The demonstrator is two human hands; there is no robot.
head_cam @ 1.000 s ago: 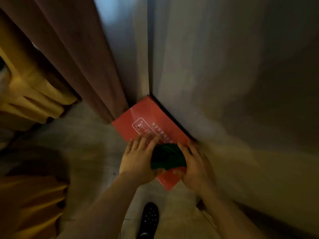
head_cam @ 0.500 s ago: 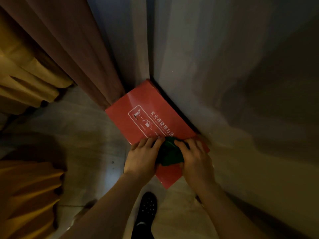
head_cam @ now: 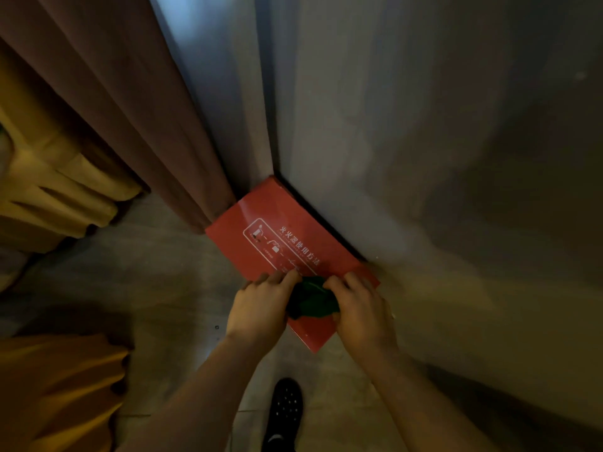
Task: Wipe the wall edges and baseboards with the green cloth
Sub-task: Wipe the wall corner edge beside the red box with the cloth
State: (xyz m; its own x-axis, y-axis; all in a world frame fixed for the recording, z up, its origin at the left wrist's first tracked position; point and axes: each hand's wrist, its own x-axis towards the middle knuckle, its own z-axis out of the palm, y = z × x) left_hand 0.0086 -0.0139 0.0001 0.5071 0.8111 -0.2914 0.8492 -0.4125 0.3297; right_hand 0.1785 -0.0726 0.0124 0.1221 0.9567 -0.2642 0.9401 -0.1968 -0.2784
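The green cloth (head_cam: pixel 312 299) is bunched up on top of a red box (head_cam: pixel 287 243) that stands on the floor in the wall corner. My left hand (head_cam: pixel 261 308) grips the cloth's left side with curled fingers. My right hand (head_cam: pixel 360 313) grips its right side. Most of the cloth is hidden between my hands. The grey wall (head_cam: pixel 408 158) rises right behind the box, and a dark baseboard strip (head_cam: pixel 321 218) shows along the box's far edge.
A brown curtain (head_cam: pixel 130 109) hangs at the left and touches the box. Yellow fabric (head_cam: pixel 49 190) lies at the far left and lower left. My black shoe (head_cam: pixel 285 412) is on the grey tiled floor (head_cam: pixel 156 282) below my hands.
Both hands and the cloth have slid toward the near end of the red box. More of the box's printed top shows now.
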